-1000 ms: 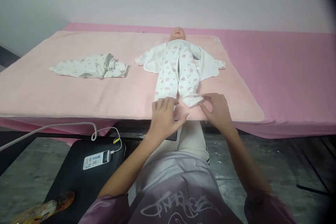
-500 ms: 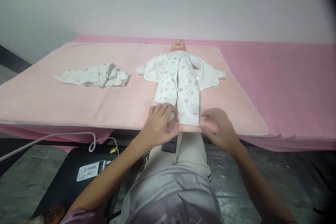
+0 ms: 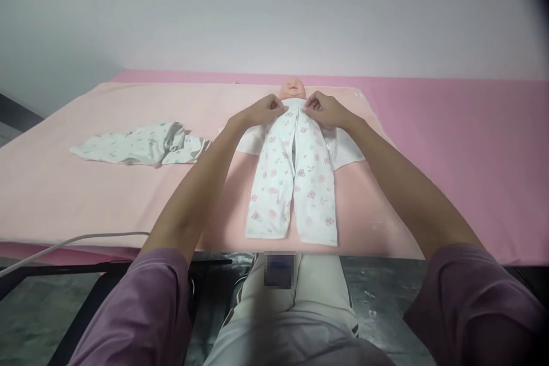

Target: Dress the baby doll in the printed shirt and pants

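Observation:
White baby pants with a pink print lie flat over the front of a baby doll, whose head shows above the waistband. At the left corner of the waistband, my left hand is closed, thumb and fingers pinching the cloth. My right hand pinches the waistband at its right corner. A white baby top spreads out from under the pants on both sides; my arms partly cover its sleeves.
Another patterned baby garment lies crumpled on the pale pink mat to the left. Bright pink cloth covers the table at right. A white cable crosses the lower left, and a blurred-out dark object rests on my lap.
Both hands have moved from the leg hems up to the waistband of the pants. They now pinch its corners. The view has shifted closer to the table.

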The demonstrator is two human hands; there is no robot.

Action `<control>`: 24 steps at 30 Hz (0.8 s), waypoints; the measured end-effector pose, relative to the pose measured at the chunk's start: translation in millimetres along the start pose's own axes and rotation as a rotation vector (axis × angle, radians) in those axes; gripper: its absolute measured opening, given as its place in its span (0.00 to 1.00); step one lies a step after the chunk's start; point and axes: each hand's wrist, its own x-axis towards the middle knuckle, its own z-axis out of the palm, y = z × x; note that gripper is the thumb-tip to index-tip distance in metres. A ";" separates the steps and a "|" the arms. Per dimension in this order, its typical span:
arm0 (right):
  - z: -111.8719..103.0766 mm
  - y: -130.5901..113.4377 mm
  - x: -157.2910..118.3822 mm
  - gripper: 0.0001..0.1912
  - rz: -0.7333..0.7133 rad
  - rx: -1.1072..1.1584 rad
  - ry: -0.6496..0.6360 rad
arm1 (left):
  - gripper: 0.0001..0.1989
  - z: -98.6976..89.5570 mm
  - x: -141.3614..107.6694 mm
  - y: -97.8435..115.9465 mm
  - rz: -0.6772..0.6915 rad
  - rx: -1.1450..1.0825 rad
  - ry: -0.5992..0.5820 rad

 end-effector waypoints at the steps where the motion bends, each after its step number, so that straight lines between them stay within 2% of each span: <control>1: 3.2 2.6 6.5 0.09 0.022 0.012 -0.008 | 0.17 -0.2 1.8 -2.4 0.003 0.005 -0.021; 4: 13.5 9.5 8.0 0.08 0.066 0.051 0.044 | 0.20 4.7 -4.1 -9.3 0.024 -0.031 0.020; 8: 26.7 20.7 -15.4 0.15 -0.004 -0.025 0.144 | 0.23 15.9 -25.4 -19.1 0.005 -0.043 0.109; 11: 30.2 23.6 -33.2 0.19 -0.020 -0.087 0.171 | 0.17 18.9 -37.7 -23.1 -0.029 -0.101 0.095; 14: 25.3 18.4 -43.7 0.22 0.064 -0.074 0.085 | 0.07 17.9 -42.9 -25.6 -0.093 -0.103 0.049; 18: 12.8 15.3 -50.2 0.24 0.213 -0.019 -0.104 | 0.04 13.7 -45.7 -32.0 -0.091 -0.093 -0.028; 21: 8.6 23.0 -50.2 0.25 0.173 -0.044 -0.142 | 0.05 10.4 -47.8 -36.0 -0.104 -0.176 -0.085; 24: 13.7 30.7 -47.0 0.26 0.083 -0.044 -0.123 | 0.08 11.8 -49.3 -38.3 -0.150 -0.263 -0.084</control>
